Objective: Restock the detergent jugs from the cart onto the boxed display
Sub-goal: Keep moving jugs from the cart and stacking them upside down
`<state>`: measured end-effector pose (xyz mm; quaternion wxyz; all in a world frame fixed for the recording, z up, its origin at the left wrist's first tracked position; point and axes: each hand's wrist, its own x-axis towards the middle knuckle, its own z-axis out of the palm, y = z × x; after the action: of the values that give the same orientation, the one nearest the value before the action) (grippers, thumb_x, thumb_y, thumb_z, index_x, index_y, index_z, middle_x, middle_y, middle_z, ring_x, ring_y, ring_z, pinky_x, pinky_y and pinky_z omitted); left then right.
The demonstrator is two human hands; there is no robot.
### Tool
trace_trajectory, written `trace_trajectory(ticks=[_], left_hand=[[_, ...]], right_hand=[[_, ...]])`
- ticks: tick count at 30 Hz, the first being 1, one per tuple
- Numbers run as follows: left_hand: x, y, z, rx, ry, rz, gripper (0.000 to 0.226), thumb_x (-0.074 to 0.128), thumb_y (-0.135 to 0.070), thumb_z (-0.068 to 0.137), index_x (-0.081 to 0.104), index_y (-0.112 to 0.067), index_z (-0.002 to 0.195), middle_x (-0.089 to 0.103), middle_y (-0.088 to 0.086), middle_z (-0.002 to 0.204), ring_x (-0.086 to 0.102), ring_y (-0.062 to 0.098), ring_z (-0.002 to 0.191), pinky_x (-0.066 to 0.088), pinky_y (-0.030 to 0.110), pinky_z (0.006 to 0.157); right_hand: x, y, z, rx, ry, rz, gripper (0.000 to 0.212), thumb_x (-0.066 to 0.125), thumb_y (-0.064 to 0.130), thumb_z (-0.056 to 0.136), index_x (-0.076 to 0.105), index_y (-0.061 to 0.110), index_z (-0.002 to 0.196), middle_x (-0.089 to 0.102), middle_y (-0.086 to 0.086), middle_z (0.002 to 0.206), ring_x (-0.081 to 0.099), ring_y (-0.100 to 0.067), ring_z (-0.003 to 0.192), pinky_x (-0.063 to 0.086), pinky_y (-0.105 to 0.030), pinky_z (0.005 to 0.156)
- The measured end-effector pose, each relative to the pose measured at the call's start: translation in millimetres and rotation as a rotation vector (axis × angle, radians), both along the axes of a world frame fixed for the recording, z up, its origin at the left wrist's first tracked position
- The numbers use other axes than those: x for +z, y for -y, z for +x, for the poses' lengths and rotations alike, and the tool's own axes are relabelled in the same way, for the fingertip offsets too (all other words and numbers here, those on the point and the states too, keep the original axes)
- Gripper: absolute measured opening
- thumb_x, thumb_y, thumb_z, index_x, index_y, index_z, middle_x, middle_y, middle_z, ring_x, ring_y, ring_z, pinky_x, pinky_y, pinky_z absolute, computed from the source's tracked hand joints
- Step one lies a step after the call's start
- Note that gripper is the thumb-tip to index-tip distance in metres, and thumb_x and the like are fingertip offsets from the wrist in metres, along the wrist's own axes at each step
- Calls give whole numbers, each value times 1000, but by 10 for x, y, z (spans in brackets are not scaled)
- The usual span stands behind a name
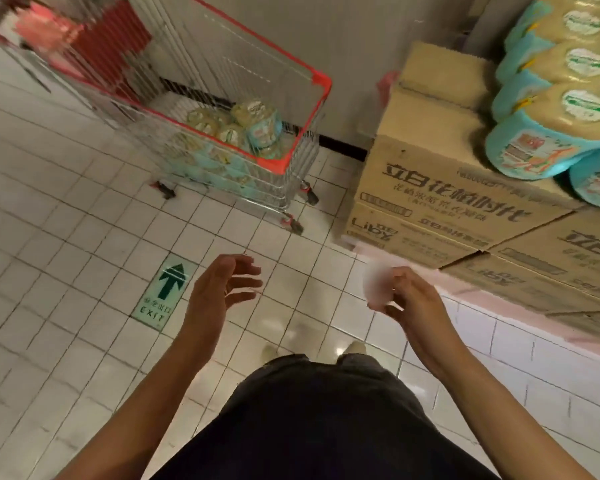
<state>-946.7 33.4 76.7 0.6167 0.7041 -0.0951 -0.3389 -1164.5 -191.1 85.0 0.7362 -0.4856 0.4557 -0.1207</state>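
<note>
The person stands on the white tiled floor (66, 237), between the silver wire cart with a red rim (321, 81) and the stack of brown cardboard boxes (447, 188) that forms the display. Neither hand holds a jug. The left hand (219, 292) is loosely open with its fingers a little curved, and it holds nothing. The right hand (413, 303) pinches a pale pinkish object (378, 284), which is too blurred to identify.

The turquoise detergent jugs with yellowish tops (260, 128) lie in the far end of the cart. More jugs of the same kind (548, 133) are already in a row on top of the boxes.

The step in hand seems to be going to the cart for a jug. The next move calls for a reach over the red rim, probably with the free left hand.

The boxes carry the brand "Liby" and large Chinese characters. A green floor sign (165, 291) shows an arrow and the word "EXIT".
</note>
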Motion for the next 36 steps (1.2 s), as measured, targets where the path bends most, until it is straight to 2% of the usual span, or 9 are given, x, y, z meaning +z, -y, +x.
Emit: trace_trajectory(ticks=[5, 8, 11, 15, 20, 25, 28, 31, 36], left_hand=[[67, -1181, 491, 231, -94, 3, 41, 41, -41, 113, 71, -15, 119, 76, 14, 115, 75, 33, 102, 63, 32, 73], [43, -1683, 710, 308, -135, 16, 48, 44, -50, 105, 69, -13, 120, 76, 13, 113, 75, 32, 100, 63, 35, 73], [-7, -1973, 924, 339, -159, 29, 51, 45, -53, 99, 69, -13, 118, 76, 12, 111, 74, 34, 100, 63, 37, 72], [-65, -2062, 1275, 326, -147, 13, 61, 48, -64, 94, 67, -13, 121, 75, 11, 112, 75, 31, 99, 64, 36, 74], [-152, -2045, 2023, 363, -168, -1, 37, 46, -49, 103, 72, -24, 113, 76, 10, 112, 74, 34, 103, 64, 44, 80], [-196, -2114, 2987, 409, -170, 31, 39, 43, -47, 109, 70, -19, 116, 76, 9, 113, 74, 34, 103, 64, 45, 81], [-199, -2207, 3550, 426, -183, 97, 36, 37, -33, 115, 68, -15, 118, 76, 8, 110, 74, 34, 102, 64, 41, 77], [-136, -2331, 4082, 423, -173, 113, 36, 37, -32, 115, 68, -15, 115, 76, 7, 109, 75, 28, 98, 63, 32, 72], [-79, -2528, 4981, 415, -136, 175, 31, 39, -29, 115, 68, -22, 113, 77, 1, 109, 76, 25, 100, 64, 31, 74]], right_hand=[[-34, -789, 825, 201, -33, 27, 20, 56, 16, 107, 69, 1, 108, 74, -14, 100, 72, -30, 94, 60, -48, 93], [-50, -1123, 1277, 264, -33, 11, 25, 56, 16, 107, 66, -6, 113, 74, -15, 100, 72, -29, 93, 60, -48, 91], [-51, -1348, 1679, 313, -42, -28, 23, 57, 18, 107, 70, 0, 111, 76, -15, 101, 74, -29, 94, 63, -43, 88], [-120, -1508, 2199, 369, -67, -47, 22, 55, 18, 108, 73, 5, 106, 76, -14, 99, 74, -28, 93, 65, -36, 84], [-244, -1551, 3047, 466, -121, -81, 23, 54, 18, 109, 75, 9, 103, 75, -18, 102, 75, -29, 95, 65, -34, 82], [-374, -1591, 4206, 486, -140, -58, 23, 53, 17, 109, 74, 9, 103, 77, -12, 99, 75, -26, 94, 64, -33, 79], [-366, -1644, 4942, 506, -141, -24, 24, 51, 17, 110, 72, 5, 107, 76, -10, 98, 74, -24, 94, 63, -34, 79], [-304, -1713, 5645, 536, -100, 0, 24, 50, 16, 110, 71, 4, 110, 77, -10, 99, 75, -25, 94, 64, -35, 82], [-210, -1808, 6648, 556, -29, 6, 24, 50, 15, 110, 72, 7, 108, 77, -10, 100, 75, -26, 94, 62, -42, 88]])
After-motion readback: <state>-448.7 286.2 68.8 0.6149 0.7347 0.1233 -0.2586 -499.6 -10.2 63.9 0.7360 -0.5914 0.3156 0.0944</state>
